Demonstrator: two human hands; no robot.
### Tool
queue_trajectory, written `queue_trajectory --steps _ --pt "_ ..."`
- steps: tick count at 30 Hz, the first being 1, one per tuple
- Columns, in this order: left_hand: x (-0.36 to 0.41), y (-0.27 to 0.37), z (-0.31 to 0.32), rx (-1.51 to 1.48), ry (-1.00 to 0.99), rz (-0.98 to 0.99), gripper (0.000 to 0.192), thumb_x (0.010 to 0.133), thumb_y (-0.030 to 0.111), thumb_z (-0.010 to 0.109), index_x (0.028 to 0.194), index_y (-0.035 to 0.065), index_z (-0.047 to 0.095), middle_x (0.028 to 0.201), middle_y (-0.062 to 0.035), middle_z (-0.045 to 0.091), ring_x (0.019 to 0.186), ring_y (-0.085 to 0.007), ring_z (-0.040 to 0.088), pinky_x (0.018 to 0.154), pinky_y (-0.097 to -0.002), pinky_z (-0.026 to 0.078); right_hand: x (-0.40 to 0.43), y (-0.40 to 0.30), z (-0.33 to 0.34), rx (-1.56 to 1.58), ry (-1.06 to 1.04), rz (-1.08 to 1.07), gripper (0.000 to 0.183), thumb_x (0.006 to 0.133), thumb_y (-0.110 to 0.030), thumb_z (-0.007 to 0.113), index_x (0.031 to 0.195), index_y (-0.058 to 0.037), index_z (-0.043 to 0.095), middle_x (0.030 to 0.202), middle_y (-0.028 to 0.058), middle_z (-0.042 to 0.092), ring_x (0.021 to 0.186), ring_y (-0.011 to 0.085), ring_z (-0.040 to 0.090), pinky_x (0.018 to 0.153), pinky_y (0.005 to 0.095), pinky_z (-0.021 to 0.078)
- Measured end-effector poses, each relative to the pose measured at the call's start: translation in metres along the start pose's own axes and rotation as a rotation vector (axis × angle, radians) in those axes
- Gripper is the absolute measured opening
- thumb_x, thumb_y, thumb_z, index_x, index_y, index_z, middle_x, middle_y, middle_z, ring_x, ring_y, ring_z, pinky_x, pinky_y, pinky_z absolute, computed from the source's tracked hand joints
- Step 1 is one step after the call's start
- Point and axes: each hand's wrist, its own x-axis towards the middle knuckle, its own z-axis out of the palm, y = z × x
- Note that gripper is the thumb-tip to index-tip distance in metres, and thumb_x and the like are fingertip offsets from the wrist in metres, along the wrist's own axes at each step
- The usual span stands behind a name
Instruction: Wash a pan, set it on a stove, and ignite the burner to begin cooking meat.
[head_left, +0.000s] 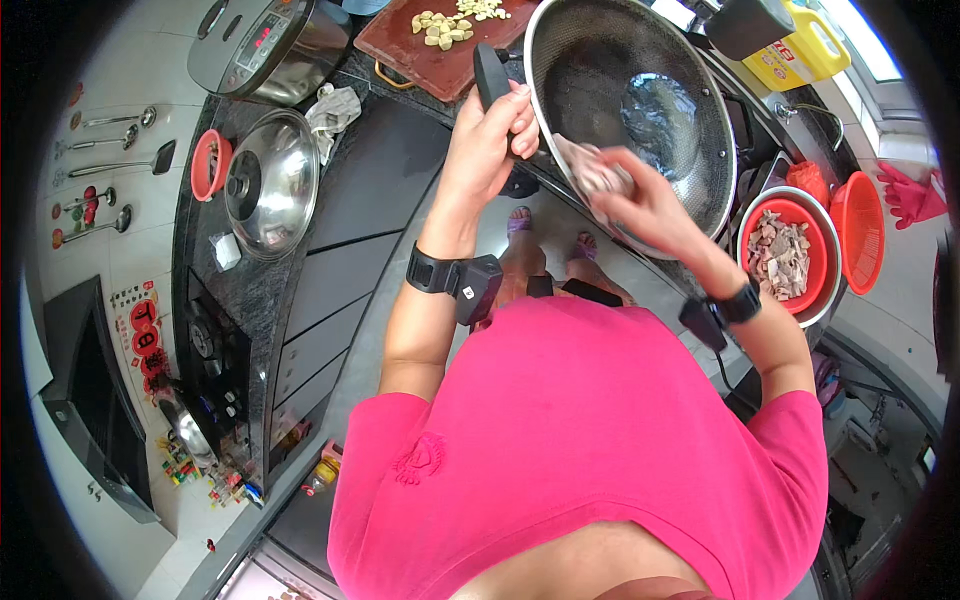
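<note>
My left hand (499, 131) grips the black handle (491, 75) of a large wok (577, 82), which has a textured inner surface and some water (660, 124) in it. My right hand (637, 199) presses a wadded, pale pinkish cloth (594, 171) against the wok's near rim; part of the cloth is hidden by my fingers. Right of the wok, a red plastic basin (822, 259) of cut meat pieces (778, 255) sits inside a metal bowl (832, 292). Beyond my left hand lies a reddish-brown cutting board (450, 75) with peeled garlic or ginger pieces (442, 30) on it.
A rice cooker (300, 64), a rag (332, 112), a glass lid (274, 187) and a small red bowl (202, 166) stand on the left counter. A red colander (860, 232), a faucet (817, 111) and a yellow jug (802, 52) are at the right. The stove (214, 352) is at far left.
</note>
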Motion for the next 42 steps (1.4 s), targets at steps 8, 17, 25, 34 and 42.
queue_trajectory --steps 8,17,25,34,42 --pt "-0.001 0.002 -0.006 0.007 0.014 -0.004 0.008 0.088 0.015 0.046 0.09 0.0077 0.042 0.06 0.0033 0.035 0.049 -0.0064 0.036 0.046 -0.022 0.03 -0.084 0.046 -0.087 -0.882 -0.008 -0.142 0.039 0.066 -0.002 0.06 0.105 -0.0104 0.059 0.11 0.013 0.052 0.099 0.0298 0.046 0.085 0.0363 0.0397" --pt "-0.004 -0.002 -0.002 -0.019 0.013 -0.016 0.008 0.088 0.014 0.046 0.087 0.0088 0.04 0.059 0.0034 0.035 0.048 -0.0064 0.037 0.045 -0.0211 0.031 0.051 0.167 -0.16 -1.277 0.127 0.072 0.027 0.078 -0.018 0.054 0.104 -0.0154 0.061 0.105 0.0188 0.053 0.095 0.0362 0.051 0.081 0.0403 0.0447" --pt "-0.001 -0.003 0.006 -0.03 0.035 0.009 0.005 0.087 0.01 0.045 0.087 0.0081 0.04 0.059 0.0029 0.035 0.045 -0.0056 0.034 0.042 -0.0198 0.027 0.098 0.096 -0.053 -0.561 0.046 -0.121 0.039 0.065 -0.019 0.067 0.101 -0.0065 0.061 0.096 0.0175 0.06 0.086 0.0266 0.059 0.078 0.033 0.0459" --pt "0.028 0.02 0.057 0.158 -0.108 0.107 0.006 0.087 0.012 0.046 0.087 0.0071 0.043 0.059 0.0027 0.034 0.047 -0.0053 0.035 0.043 -0.02 0.027 0.002 0.049 -0.048 -0.416 0.018 0.03 0.034 0.073 -0.025 0.062 0.1 -0.0039 0.061 0.065 0.0133 0.057 0.055 0.0164 0.052 0.055 0.0312 0.0428" --pt "0.029 0.001 0.149 0.263 -0.438 0.169 0.031 0.092 0.027 0.042 0.108 0.0012 0.036 0.079 -0.0061 0.05 0.064 -0.0132 0.052 0.05 -0.0237 0.039 -0.035 0.068 -0.066 -0.326 0.116 0.018 0.025 0.074 -0.014 0.057 0.096 -0.0039 0.062 0.061 0.0141 0.056 0.053 0.015 0.052 0.054 0.03 0.0424"
